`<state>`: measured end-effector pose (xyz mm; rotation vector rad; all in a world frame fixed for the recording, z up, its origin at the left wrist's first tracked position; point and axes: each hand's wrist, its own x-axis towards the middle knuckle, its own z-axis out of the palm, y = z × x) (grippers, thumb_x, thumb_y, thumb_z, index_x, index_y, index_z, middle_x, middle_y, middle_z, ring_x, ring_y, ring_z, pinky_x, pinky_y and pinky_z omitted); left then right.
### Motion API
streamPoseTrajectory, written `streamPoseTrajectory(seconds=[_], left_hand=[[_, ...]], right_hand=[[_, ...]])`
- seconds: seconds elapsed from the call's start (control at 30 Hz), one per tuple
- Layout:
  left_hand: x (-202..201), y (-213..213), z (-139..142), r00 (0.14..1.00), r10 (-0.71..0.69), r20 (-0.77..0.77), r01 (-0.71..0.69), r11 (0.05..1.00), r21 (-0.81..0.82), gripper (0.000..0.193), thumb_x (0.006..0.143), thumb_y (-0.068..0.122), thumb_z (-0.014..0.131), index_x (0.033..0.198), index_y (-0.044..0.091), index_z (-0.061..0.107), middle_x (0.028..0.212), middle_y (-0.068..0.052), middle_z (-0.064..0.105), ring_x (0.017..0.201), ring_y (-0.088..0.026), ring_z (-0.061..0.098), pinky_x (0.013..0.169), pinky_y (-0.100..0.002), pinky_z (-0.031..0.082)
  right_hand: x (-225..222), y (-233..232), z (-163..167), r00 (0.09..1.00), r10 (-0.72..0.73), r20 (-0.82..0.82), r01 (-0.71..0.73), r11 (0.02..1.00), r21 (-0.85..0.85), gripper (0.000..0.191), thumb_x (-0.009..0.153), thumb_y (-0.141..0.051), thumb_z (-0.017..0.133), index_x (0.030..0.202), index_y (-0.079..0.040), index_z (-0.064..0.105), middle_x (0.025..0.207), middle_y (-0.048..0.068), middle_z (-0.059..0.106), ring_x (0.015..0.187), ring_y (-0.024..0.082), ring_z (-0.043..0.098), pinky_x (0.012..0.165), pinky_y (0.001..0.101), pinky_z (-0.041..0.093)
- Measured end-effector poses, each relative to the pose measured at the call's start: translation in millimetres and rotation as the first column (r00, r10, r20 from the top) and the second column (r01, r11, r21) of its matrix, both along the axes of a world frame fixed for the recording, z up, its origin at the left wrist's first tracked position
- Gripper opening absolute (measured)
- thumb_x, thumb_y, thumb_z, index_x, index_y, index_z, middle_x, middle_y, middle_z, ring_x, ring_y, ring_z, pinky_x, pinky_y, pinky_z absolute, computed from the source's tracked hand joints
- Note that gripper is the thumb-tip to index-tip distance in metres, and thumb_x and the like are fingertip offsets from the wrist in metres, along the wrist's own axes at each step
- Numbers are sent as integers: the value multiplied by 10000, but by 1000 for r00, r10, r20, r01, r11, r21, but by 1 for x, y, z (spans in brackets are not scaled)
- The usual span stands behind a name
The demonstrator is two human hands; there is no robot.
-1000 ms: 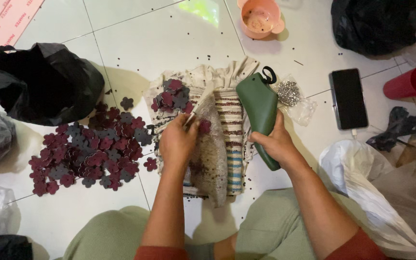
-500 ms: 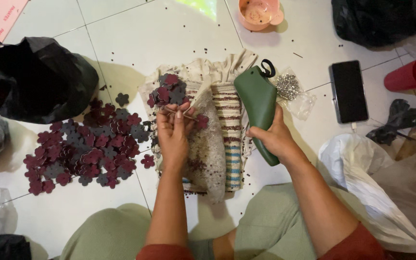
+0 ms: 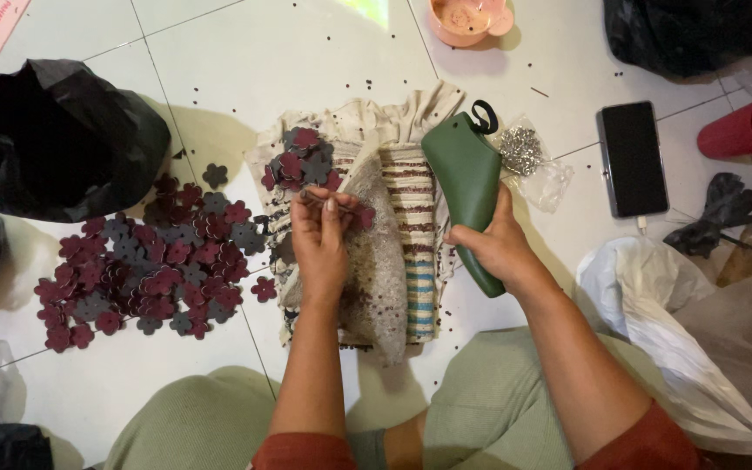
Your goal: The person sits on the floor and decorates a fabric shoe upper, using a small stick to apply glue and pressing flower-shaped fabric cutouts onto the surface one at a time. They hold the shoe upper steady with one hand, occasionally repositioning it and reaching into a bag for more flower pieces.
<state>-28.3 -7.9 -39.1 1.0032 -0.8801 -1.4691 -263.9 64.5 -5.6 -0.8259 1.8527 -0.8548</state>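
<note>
My left hand point(image 3: 319, 239) hovers over a striped cloth point(image 3: 411, 252) on the floor, its fingertips pinching a thin dark red flower-shaped cutout. A small heap of similar dark red and grey flower cutouts point(image 3: 299, 164) lies on the cloth just beyond those fingers. My right hand point(image 3: 498, 248) grips a green shoe-shaped plastic form point(image 3: 467, 191), held tilted beside the cloth with its narrow end pointing down. A grey speckled pad point(image 3: 380, 261) lies along the cloth between my two hands.
A big spread of flower cutouts point(image 3: 145, 274) covers the tiles at left, by a black plastic bag point(image 3: 54, 139). A small bag of metal bits point(image 3: 524, 152), a black phone point(image 3: 633, 157), a red cup point(image 3: 750, 126), an orange bowl point(image 3: 467, 17) and a white plastic bag point(image 3: 672, 331) lie around.
My left hand has drawn back slightly from the small heap with a flower cutout pinched in its fingertips. The right hand keeps the green form in about the same place.
</note>
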Motion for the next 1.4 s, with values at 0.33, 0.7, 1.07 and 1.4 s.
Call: streamPoseTrajectory(seconds=[0.33,0.7,1.07,1.4], left_hand=[[-3,2,-1,993,-58,106,72,988,-135,58,1128,72,506,1182,63,522,1047,-36,622,996,-132,633,928,-298,551],[1,4,0,997,-28,70,35,995,-93,82,1107,83,494,1187,72,507,1036,-36,644,995,-132,657,926,-308,567],[-2,7,10,969,-45,242,80,988,-135,87,1096,31,514,1167,48,561,1026,-28,672,974,-103,653,907,-273,557],[-2,7,40,728,-33,685,227,954,-195,101,1027,56,607,1104,73,672,921,-59,755,821,-138,736,760,-283,585]], right_hand=[[2,-1,5,1000,-6,18,6,999,36,1153,619,-219,788,1584,-131,165,1292,177,602,1143,276,622,942,380,525],[0,0,3,1000,7,-3,-7,1000,-2,1142,630,-210,794,1585,-93,178,1319,177,579,1193,275,598,979,370,505],[-1,3,-4,1000,12,18,-12,1000,5,1151,638,-210,792,1589,-98,154,1326,180,577,1200,280,601,973,372,515],[1,4,-5,995,65,-76,-69,996,-49,1177,672,-315,887,1561,-73,154,1395,203,531,1270,301,563,1029,385,475]])
